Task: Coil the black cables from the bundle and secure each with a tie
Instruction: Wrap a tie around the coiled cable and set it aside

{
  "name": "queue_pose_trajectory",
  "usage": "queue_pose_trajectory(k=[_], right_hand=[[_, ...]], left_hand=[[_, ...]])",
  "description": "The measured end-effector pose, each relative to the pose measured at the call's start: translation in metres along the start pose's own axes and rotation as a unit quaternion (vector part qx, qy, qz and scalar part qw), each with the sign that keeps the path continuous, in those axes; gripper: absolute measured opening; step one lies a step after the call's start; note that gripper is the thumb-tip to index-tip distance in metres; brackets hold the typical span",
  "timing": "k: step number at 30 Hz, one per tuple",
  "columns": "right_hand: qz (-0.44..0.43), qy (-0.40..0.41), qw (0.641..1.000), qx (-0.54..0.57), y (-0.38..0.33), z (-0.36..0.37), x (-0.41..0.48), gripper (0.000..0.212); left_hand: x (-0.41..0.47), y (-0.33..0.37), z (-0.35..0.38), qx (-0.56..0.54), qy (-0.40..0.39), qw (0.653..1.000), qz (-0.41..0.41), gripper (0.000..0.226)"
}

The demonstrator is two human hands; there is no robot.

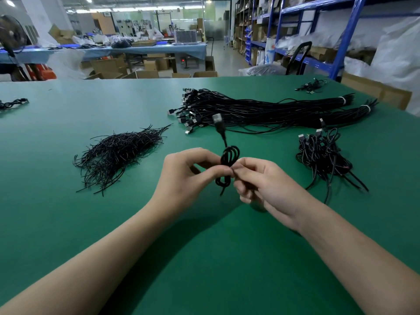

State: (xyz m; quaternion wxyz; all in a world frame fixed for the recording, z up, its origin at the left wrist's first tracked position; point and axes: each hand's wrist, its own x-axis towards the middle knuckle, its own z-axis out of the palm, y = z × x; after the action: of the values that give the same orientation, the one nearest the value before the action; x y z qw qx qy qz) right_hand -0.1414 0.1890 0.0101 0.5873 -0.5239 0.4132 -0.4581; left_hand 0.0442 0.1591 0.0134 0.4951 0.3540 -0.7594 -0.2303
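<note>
Lying at the left of the green bench (68,223) is one loose heap of thin black wire ties (118,153). Above the bench's middle, the left hand (188,176) pinches one small coiled black cable (228,164) at its waist, and the right hand (263,183) pinches the same spot. Behind lie two long white-banded black cable bundles (261,110), and at right one pile of coiled black cables (322,153).

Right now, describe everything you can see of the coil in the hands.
The coil is a thin black cable in a few loops, cinched at the waist: a larger loop above, a smaller below. The left hand and right hand pinch that waist from either side, holding it upright over the table. A blurred plug sticks up on top; a short tail hangs down. Whether it is tied cannot be told.
</note>
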Motion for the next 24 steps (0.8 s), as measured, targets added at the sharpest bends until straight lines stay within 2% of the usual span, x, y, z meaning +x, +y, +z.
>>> queue_pose_trajectory(k=[2, 5, 11, 13, 17, 19, 20, 22, 24], right_hand=[[-0.073, 0.061, 0.982, -0.162, 0.0019, 0.0006, 0.0004, 0.02], [-0.171, 0.123, 0.919, -0.334, 0.0056, 0.0003, 0.0004, 0.008], [-0.262, 0.124, 0.822, -0.49, 0.002, -0.0002, -0.0036, 0.011], [-0.272, 0.128, 0.8, -0.52, -0.0002, -0.0003, -0.0055, 0.006], [-0.284, 0.133, 0.763, -0.565, -0.0021, 0.0015, -0.0072, 0.01], [-0.282, 0.134, 0.768, -0.559, -0.0014, 0.0042, -0.0065, 0.013], [-0.277, 0.137, 0.787, -0.534, -0.0005, 0.0058, -0.006, 0.015], [-0.247, 0.144, 0.844, -0.455, 0.001, 0.0068, -0.0034, 0.019], [-0.181, 0.126, 0.909, -0.353, 0.0002, 0.0068, 0.0, 0.024]], left_hand=[[0.0007, -0.0015, 0.0028, -0.063, 0.0, 0.994, -0.09, 0.011], [0.0018, -0.0031, 0.0023, -0.115, -0.004, 0.981, -0.153, 0.017], [0.001, -0.0046, 0.0028, -0.169, -0.037, 0.964, -0.203, 0.03], [0.0003, -0.0041, 0.0043, -0.176, -0.051, 0.961, -0.208, 0.027], [-0.001, -0.0035, 0.0082, -0.181, -0.06, 0.959, -0.209, 0.024], [-0.0016, -0.0046, 0.0099, -0.151, -0.054, 0.968, -0.193, 0.022], [-0.0019, -0.0054, 0.0107, -0.129, -0.044, 0.974, -0.181, 0.021], [-0.0023, -0.0049, 0.0111, -0.085, -0.019, 0.986, -0.142, 0.016], [-0.0028, -0.0028, 0.0092, -0.027, 0.009, 0.997, -0.071, 0.012]])
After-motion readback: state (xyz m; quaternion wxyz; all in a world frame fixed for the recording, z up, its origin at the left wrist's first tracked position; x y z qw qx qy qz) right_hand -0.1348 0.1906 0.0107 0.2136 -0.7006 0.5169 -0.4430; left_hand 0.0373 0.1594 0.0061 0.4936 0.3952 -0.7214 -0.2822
